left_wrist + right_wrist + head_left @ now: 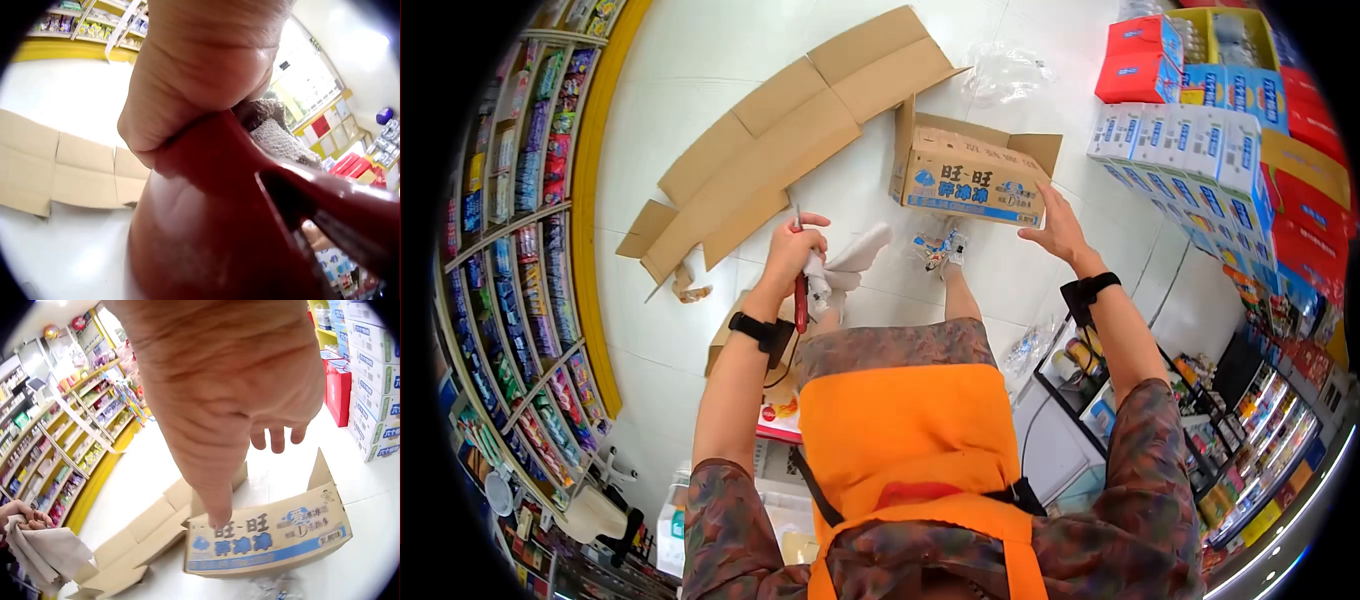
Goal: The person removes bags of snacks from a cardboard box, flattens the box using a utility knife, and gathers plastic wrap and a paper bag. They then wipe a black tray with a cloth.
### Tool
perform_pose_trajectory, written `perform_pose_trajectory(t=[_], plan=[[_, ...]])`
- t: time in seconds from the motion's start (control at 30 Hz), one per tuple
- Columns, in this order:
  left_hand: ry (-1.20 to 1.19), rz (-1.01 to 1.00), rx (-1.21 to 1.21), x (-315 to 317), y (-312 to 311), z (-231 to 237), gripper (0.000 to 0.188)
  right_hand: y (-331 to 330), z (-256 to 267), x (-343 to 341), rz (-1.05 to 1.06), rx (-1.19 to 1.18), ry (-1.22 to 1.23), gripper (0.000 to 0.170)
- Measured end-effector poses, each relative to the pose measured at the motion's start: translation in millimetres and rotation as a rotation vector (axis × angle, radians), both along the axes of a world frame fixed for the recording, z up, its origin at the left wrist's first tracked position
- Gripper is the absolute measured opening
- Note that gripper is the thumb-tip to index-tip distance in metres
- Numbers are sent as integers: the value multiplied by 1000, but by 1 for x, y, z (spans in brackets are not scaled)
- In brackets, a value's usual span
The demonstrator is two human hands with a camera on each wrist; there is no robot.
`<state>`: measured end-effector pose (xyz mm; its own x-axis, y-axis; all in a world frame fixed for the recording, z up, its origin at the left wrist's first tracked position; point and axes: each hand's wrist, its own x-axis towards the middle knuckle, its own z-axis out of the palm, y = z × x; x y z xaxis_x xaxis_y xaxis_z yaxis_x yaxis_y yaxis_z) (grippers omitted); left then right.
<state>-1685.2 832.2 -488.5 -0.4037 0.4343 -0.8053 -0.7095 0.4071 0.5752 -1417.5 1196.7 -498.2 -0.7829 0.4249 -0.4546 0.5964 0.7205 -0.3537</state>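
Note:
My left hand point(791, 257) grips a red-handled tool point(801, 305) with a thin metal tip pointing away from me. A light grey cloth point(50, 556) is held in the same hand and hangs beside the tool; its knitted texture shows close up in the left wrist view. The tool's red handle point(212, 206) fills much of that view. My right hand point(1060, 232) has its fingers extended and thumb apart at the right end of a printed cardboard box point(970, 185). The box has raised flaps, and blue lettering faces me. In the right wrist view the thumb overlaps its upper edge.
Flattened cardboard point(790, 130) lies on the white floor to the left of the box. Clear plastic wrap point(1005, 75) lies behind. Snack shelves point(520, 200) line the left, and stacked milk cartons point(1190, 150) stand at right. A crumpled brown scrap point(691, 285) lies near the cardboard.

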Motion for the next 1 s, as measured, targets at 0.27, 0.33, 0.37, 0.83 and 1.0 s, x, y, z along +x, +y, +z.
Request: perform_pose_trajectory(t=[0.27, 0.33, 0.37, 0.83, 1.0], plan=[[-111, 10, -184, 84, 75, -194, 23, 87, -184, -20, 238, 27, -154, 114], [-119, -3, -211, 101, 78, -217, 24, 92, -213, -20, 251, -8, -211, 107], [-121, -9, -224, 107, 79, -226, 25, 93, -222, -22, 258, -25, -238, 103], [-246, 130, -231, 120, 46, -219, 30, 115, -260, 17, -406, -232, -347, 75], [-377, 137, -164, 139, 43, -235, 33, 120, -239, 8, -715, -568, -464, 84]])
